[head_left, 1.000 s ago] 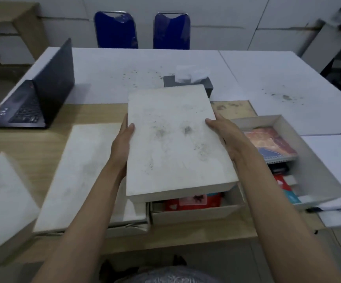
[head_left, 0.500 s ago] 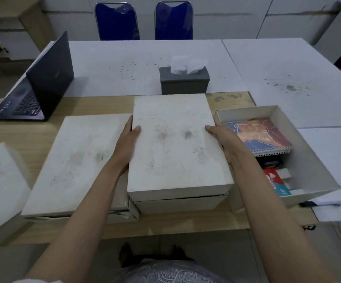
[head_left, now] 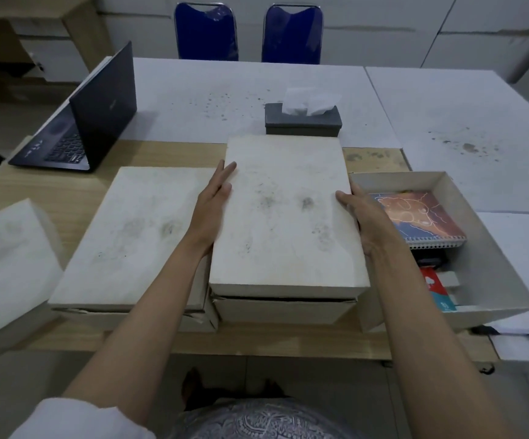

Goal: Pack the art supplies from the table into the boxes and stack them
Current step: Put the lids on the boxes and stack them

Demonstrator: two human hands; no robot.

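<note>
The white lid [head_left: 285,213] sits on the middle box [head_left: 283,308] on the tabletop [head_left: 51,185]. The left hand [head_left: 209,210] lays its fingers [head_left: 226,169] straight and together along the lid's left edge. The right hand [head_left: 367,217] presses the right side, fingers [head_left: 353,190] straight, thumb on top.

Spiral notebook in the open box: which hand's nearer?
Right. The right hand sits at the right edge of the lid, just beside the spiral notebook in the open box. The left hand is at the lid's left edge, across the lid from it.
</note>
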